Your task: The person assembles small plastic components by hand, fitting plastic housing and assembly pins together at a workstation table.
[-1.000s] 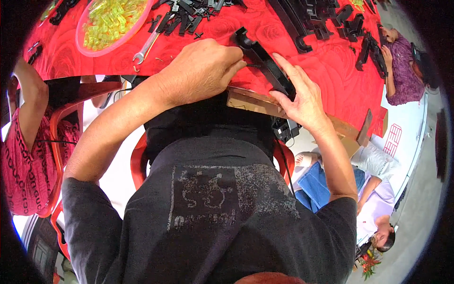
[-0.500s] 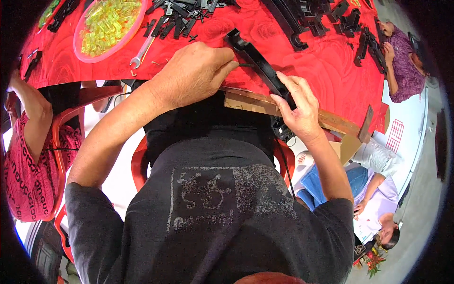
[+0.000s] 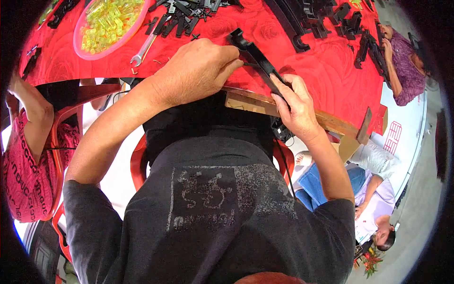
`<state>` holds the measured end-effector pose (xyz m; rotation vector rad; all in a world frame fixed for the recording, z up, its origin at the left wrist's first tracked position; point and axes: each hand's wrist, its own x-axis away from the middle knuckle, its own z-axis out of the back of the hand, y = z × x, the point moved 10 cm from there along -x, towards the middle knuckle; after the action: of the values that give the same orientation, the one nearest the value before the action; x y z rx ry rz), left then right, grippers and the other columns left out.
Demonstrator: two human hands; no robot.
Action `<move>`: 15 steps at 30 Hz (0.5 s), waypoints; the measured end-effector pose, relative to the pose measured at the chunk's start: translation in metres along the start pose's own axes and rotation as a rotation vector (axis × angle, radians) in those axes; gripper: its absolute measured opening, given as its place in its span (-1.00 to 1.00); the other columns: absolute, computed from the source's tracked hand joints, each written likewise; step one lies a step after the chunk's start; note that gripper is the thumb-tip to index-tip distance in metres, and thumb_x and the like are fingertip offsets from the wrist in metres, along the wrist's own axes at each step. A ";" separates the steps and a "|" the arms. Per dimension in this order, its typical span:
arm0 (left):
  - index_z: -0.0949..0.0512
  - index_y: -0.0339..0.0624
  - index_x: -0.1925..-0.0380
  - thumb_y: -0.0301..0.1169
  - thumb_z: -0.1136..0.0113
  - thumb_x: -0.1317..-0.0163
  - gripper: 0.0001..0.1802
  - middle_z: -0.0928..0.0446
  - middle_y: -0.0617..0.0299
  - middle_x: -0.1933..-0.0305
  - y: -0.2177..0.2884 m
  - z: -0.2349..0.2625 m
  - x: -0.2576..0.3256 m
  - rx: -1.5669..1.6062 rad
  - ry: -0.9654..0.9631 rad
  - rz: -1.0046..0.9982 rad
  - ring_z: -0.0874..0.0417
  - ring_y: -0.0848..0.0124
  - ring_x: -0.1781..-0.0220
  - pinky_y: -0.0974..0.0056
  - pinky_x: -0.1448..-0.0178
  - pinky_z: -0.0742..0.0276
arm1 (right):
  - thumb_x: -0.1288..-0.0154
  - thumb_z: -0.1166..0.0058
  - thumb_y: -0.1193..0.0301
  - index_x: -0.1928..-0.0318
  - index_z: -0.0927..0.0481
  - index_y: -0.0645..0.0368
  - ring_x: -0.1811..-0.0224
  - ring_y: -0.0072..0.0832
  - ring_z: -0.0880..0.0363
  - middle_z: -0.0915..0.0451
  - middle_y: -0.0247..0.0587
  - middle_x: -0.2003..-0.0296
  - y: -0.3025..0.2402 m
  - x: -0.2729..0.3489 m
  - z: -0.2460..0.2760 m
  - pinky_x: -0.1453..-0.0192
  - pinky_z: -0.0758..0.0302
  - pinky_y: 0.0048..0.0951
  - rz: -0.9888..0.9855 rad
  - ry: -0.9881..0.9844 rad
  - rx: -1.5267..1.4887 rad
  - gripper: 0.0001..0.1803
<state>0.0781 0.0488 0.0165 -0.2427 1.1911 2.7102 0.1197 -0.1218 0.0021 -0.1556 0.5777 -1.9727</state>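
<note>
There's a pink bowl (image 3: 82,49) full of yellow plastic bits (image 3: 108,23) on the red tablecloth (image 3: 331,71). A wrench (image 3: 144,47) lies just beside it, next to a pile of small black parts (image 3: 182,19).

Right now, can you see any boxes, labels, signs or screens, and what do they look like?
White sheet with red markings: right of the table's corner, flat, pale with red block shapes.
Cardboard box: under the table's right corner, brown, partly hidden.
Grey print: on the person's black shirt, faded rectangle.
No screens.
</note>
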 end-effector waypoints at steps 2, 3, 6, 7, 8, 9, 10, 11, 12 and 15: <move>-0.52 -0.32 0.42 -0.36 -0.17 -0.37 -0.76 -0.44 -0.19 0.57 0.000 0.000 0.000 -0.006 -0.006 0.021 -0.56 -0.15 0.47 -0.06 0.41 -0.42 | -0.17 -0.21 0.61 -0.17 -0.57 0.27 0.05 -0.06 -0.50 -0.46 0.05 0.11 0.000 0.001 -0.001 -0.04 -0.50 -0.19 0.005 -0.004 0.003 -0.50; -0.52 -0.32 0.42 -0.36 -0.17 -0.37 -0.76 -0.44 -0.19 0.57 0.001 0.000 0.000 -0.006 -0.004 0.022 -0.56 -0.15 0.47 -0.06 0.41 -0.42 | -0.17 -0.21 0.61 -0.18 -0.56 0.27 0.05 -0.05 -0.50 -0.45 0.05 0.10 0.000 0.001 -0.002 -0.04 -0.50 -0.19 0.008 -0.008 0.005 -0.50; -0.52 -0.31 0.42 -0.35 -0.17 -0.37 -0.75 -0.45 -0.18 0.57 0.004 -0.001 -0.002 -0.030 -0.010 -0.007 -0.57 -0.15 0.46 -0.06 0.40 -0.43 | -0.18 -0.20 0.61 -0.20 -0.54 0.27 0.05 -0.05 -0.50 -0.44 0.05 0.09 0.000 0.001 -0.003 -0.04 -0.49 -0.18 0.011 -0.030 0.001 -0.48; -0.52 -0.31 0.41 -0.35 -0.16 -0.37 -0.75 -0.45 -0.18 0.57 0.002 -0.003 -0.002 -0.035 -0.019 -0.003 -0.57 -0.15 0.45 -0.07 0.39 -0.43 | -0.18 -0.20 0.61 -0.20 -0.54 0.27 0.05 -0.05 -0.50 -0.44 0.05 0.09 0.000 0.000 -0.002 -0.04 -0.49 -0.18 0.010 -0.030 0.001 -0.48; -0.52 -0.31 0.41 -0.34 -0.16 -0.37 -0.75 -0.45 -0.18 0.57 0.001 -0.005 -0.002 -0.039 -0.028 0.001 -0.57 -0.15 0.45 -0.07 0.39 -0.44 | -0.19 -0.20 0.60 -0.23 -0.52 0.26 0.05 -0.04 -0.50 -0.43 0.06 0.08 0.001 -0.001 -0.004 -0.06 -0.50 -0.17 -0.006 -0.063 -0.010 -0.46; -0.52 -0.31 0.41 -0.34 -0.16 -0.37 -0.75 -0.45 -0.18 0.57 0.001 -0.005 -0.003 -0.038 -0.029 0.000 -0.57 -0.15 0.45 -0.07 0.39 -0.44 | -0.20 -0.19 0.59 -0.26 -0.50 0.25 0.05 -0.03 -0.50 -0.42 0.06 0.06 0.002 -0.002 -0.006 -0.07 -0.50 -0.16 -0.022 -0.097 -0.021 -0.44; -0.52 -0.30 0.42 -0.35 -0.16 -0.37 -0.75 -0.46 -0.17 0.57 0.001 -0.004 -0.003 -0.040 -0.024 0.003 -0.57 -0.15 0.45 -0.08 0.39 -0.44 | -0.20 -0.19 0.59 -0.26 -0.50 0.25 0.05 -0.03 -0.50 -0.42 0.06 0.06 0.002 -0.002 -0.006 -0.07 -0.50 -0.16 -0.023 -0.097 -0.021 -0.44; -0.51 -0.30 0.42 -0.35 -0.16 -0.37 -0.75 -0.46 -0.17 0.56 0.002 -0.003 -0.003 -0.043 -0.020 0.005 -0.58 -0.15 0.45 -0.08 0.38 -0.44 | -0.21 -0.19 0.59 -0.28 -0.47 0.24 0.04 -0.02 -0.50 -0.42 0.07 0.05 0.003 -0.003 -0.008 -0.09 -0.50 -0.17 -0.022 -0.116 -0.007 -0.42; -0.51 -0.30 0.42 -0.35 -0.16 -0.37 -0.75 -0.46 -0.17 0.56 0.001 -0.004 -0.004 -0.042 -0.021 0.005 -0.58 -0.15 0.45 -0.08 0.38 -0.44 | -0.21 -0.18 0.58 -0.31 -0.45 0.23 0.03 -0.01 -0.50 -0.41 0.08 0.05 0.003 -0.003 -0.009 -0.11 -0.50 -0.17 -0.022 -0.135 0.006 -0.40; -0.52 -0.29 0.43 -0.33 -0.17 -0.35 -0.75 -0.47 -0.16 0.57 0.001 -0.004 -0.008 -0.080 -0.014 -0.004 -0.59 -0.15 0.44 -0.09 0.38 -0.45 | -0.22 -0.18 0.57 -0.34 -0.42 0.22 -0.01 0.00 -0.50 -0.41 0.10 0.03 0.004 -0.005 -0.010 -0.14 -0.51 -0.17 -0.032 -0.174 0.012 -0.37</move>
<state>0.0854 0.0445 0.0165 -0.2363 1.0793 2.7545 0.1211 -0.1155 -0.0080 -0.3277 0.4525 -1.9692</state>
